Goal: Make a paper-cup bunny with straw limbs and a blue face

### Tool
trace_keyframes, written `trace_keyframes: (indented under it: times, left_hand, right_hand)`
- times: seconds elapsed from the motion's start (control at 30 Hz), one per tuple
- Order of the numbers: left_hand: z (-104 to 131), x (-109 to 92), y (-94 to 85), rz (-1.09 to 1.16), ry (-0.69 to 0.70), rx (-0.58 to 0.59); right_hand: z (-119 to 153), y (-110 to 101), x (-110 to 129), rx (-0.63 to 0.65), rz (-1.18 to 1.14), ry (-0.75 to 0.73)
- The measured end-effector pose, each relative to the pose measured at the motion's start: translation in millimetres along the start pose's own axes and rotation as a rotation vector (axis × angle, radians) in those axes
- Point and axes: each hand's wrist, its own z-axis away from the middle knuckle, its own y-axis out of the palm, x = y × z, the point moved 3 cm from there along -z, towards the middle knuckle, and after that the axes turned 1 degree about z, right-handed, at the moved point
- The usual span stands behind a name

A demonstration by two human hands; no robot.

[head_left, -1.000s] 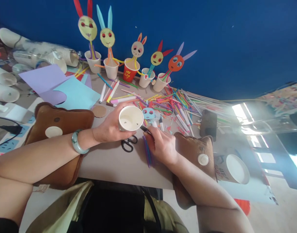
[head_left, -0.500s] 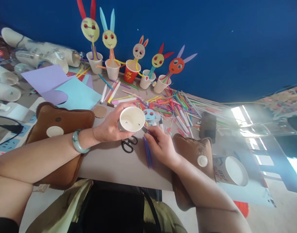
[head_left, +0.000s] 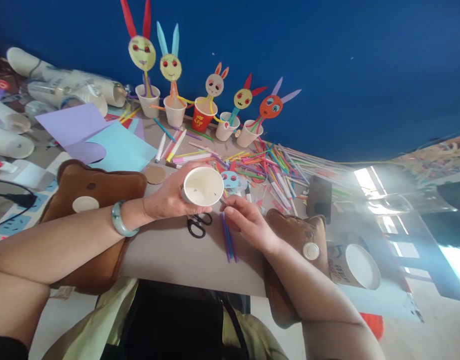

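Observation:
My left hand (head_left: 167,197) is wrapped round a white paper cup (head_left: 203,186), tilted with its mouth towards me. Small dark marks show on the cup's inner wall. Close to the cup's right side, my right hand (head_left: 248,222) is closed in a pinch on a small dark tool (head_left: 223,202), mostly hidden by the fingers. Below the cup lie black-handled scissors (head_left: 197,226), their blades partly covered. Several purple and blue straws (head_left: 230,240) rest on the table under my right hand. A pale blue paper face (head_left: 230,178) with cut eyes lies just behind the cup.
Paper cups with rabbit-faced figures, one a red cup (head_left: 203,120), stand along the blue wall. Loose straws and markers (head_left: 278,185) spread behind my hands. Brown cushions (head_left: 102,220) lie either side. Blue paper (head_left: 120,145), a cardboard disc (head_left: 155,174) and a large paper tub (head_left: 361,267) are around.
The dark tool shows less beside the cup, and my right hand's fingers are closer together. The cup stays in my left hand. The whole view has shifted slightly.

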Motion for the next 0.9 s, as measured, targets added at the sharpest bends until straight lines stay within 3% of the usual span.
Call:
trace_keyframes:
  times: [0.17, 0.33, 0.4, 0.47, 0.6, 0.67, 0.73, 0.9]
  left_hand:
    - [-0.7, 0.4, 1.5, 0.045, 0.014, 0.018]
    - [1.3, 3.6, 3.7, 0.025, -0.007, 0.027]
    - [2.1, 3.7, 4.2, 0.023, -0.025, 0.040]
    - [2.3, 2.8, 4.0, 0.053, -0.037, 0.049]
    - [2.0, 1.0, 2.4, 0.119, -0.048, 0.044]
    - [2.0, 0.7, 1.8, 0.108, -0.030, 0.047]
    - [2.2, 1.2, 1.8, 0.076, -0.024, 0.063]
    - [2.5, 1.7, 2.2, 0.097, -0.064, 0.101]
  right_hand:
    - [7.4, -4.9, -1.1, -0.325, 0.662, -0.298]
    - [11.0, -4.1, -5.9, -0.421, 1.068, -0.526]
    - [11.2, -5.4, -5.8, -0.437, 1.076, -0.510]
    - [10.1, -7.0, -4.6, -0.402, 0.925, -0.433]
    - [3.9, -4.4, -5.1, -0.132, 0.353, -0.158]
    - [2.1, -1.2, -5.2, -0.024, 0.185, -0.073]
    - [2.2, -1.3, -4.4, -0.063, 0.236, -0.093]
    - [9.8, -3.9, -3.0, -0.351, 0.788, -0.369]
